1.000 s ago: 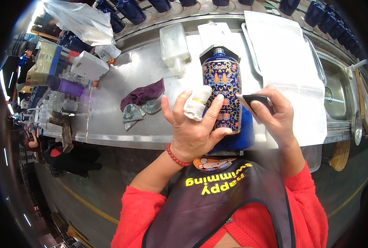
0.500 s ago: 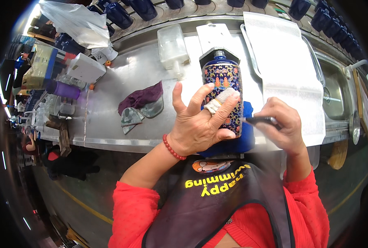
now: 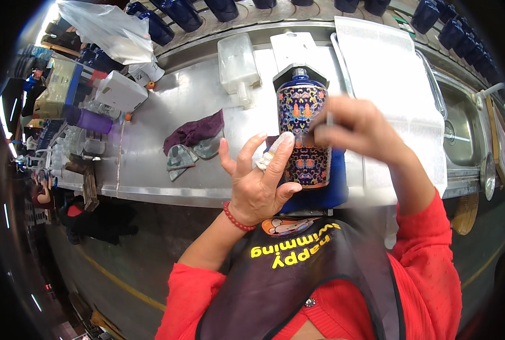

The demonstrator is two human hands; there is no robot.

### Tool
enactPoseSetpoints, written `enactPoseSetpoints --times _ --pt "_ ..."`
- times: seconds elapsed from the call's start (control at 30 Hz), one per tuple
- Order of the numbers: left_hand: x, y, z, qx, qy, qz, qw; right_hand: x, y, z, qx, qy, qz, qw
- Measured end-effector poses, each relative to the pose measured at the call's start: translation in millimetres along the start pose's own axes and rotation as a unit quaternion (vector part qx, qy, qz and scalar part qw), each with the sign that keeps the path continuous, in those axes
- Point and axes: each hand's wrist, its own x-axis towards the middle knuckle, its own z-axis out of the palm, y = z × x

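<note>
Steel worktop (image 3: 144,153) gleams across mid-frame | a metal sink (image 3: 462,122) sits at right | a plated grey track (image 3: 246,25) runs along the top edge | dark floor (image 3: 161,226) bears a yellow line (image 3: 125,283) at lower left | strip lights (image 3: 7,216) glow far left

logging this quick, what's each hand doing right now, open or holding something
Left hand: open, fingers spread, at the patterned bottle.
Right hand: closed on a dark tool, too blurred to identify.

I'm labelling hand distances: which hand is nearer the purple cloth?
The left hand, below and right of the purple cloth; the right hand is farther right, over the right side of the patterned bottle.
</note>
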Motion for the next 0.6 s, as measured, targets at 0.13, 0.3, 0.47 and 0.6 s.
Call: enactPoseSetpoints --times 0.13,0.3,0.47,0.6 --pt "-14 0 2 -0.025 0.015 -0.025 0.999 10 -4 6 -0.288 0.116 -0.212 0.927" --pt "-29 5 4 -0.050 -0.005 -0.044 0.998 -7 5 11 0.007 -0.062 -0.206 0.977" --pt "-28 11 16 -0.029 -0.021 -0.069 0.997 -16 18 17 -0.323 0.078 -0.273 0.903" --pt "-26 9 21 -0.010 -0.015 -0.055 0.998 -28 13 20 -0.015 -0.032 -0.141 0.989"
